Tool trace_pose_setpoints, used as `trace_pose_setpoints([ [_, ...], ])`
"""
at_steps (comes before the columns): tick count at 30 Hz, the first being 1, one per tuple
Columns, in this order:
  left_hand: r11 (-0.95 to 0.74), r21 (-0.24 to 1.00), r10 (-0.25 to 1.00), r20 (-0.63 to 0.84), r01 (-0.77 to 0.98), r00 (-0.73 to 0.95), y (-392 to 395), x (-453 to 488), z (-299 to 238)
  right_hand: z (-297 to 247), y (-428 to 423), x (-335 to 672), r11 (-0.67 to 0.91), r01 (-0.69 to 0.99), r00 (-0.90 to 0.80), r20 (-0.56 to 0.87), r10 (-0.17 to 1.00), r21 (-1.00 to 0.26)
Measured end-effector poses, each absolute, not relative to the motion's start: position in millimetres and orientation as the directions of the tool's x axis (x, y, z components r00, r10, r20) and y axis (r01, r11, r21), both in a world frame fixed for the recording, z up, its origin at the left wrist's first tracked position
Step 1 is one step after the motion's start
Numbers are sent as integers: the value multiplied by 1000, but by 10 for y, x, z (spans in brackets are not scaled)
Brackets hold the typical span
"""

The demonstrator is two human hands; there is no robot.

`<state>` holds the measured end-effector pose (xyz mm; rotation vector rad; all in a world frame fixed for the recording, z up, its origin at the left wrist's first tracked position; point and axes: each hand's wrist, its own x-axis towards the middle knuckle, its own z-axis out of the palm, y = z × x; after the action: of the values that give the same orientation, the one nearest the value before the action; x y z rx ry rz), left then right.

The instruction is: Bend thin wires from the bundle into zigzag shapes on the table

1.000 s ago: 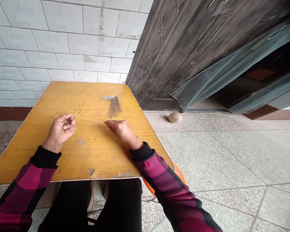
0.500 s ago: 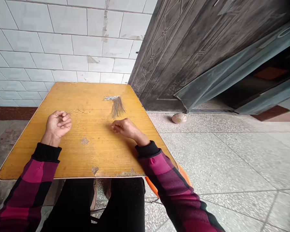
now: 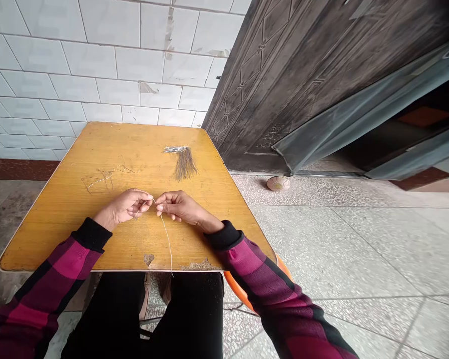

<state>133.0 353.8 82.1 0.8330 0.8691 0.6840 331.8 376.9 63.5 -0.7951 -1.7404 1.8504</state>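
Whereas ½ sec ago they're well apart, my L hand [image 3: 129, 205] and R hand [image 3: 179, 207] now sit just beside each other above the table [image 3: 145, 152], each pinching the white thread [image 3: 167, 239]. Its tail hangs from R hand past the table's near edge. Thin strands [image 3: 97, 179] lie tangled beyond L hand; the dark-ended bundle [image 3: 185, 163] stays put, far R.

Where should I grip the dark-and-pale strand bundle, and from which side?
Probably pinch the strand bundle across its narrow pale section, coming from the left: that part lies compact and points left, while the dark strands fan out toward the camera.
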Motion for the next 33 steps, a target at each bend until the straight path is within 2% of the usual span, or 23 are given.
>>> trace_pose_setpoints([
  [3, 464, 877, 811, -365, -124, 456, 3514, 1356, 843, 597, 3773, 3303, -140, 26, -712, -117, 692, -990],
  [9, 429, 899, 851, -369, -90, 374, 3495, 1334, 848, 598, 3794, 3314, -146, 18, -691, -118, 713, -989],
  [17, 455, 883, 827, -370, -117, 424, 3551, 1277, 766, 609, 3753, 3301, -167, 14, -713, -127, 690, -986],
  [24, 319, 948, 855, -293, 11, 427, 3520, 1341, 773, 568, 3765, 3252, -254, -50, -683, -152, 714, -966],
  [30, 206, 974, 936, -169, -91, 309, 3527, 1333, 822, 570, 3830, 3289, -278, -155, -575, -143, 805, -948],
  [33, 158, 986, 942, -137, -46, 308, 3516, 1314, 841, 582, 3846, 3311, -260, -153, -540, -140, 830, -953],
])
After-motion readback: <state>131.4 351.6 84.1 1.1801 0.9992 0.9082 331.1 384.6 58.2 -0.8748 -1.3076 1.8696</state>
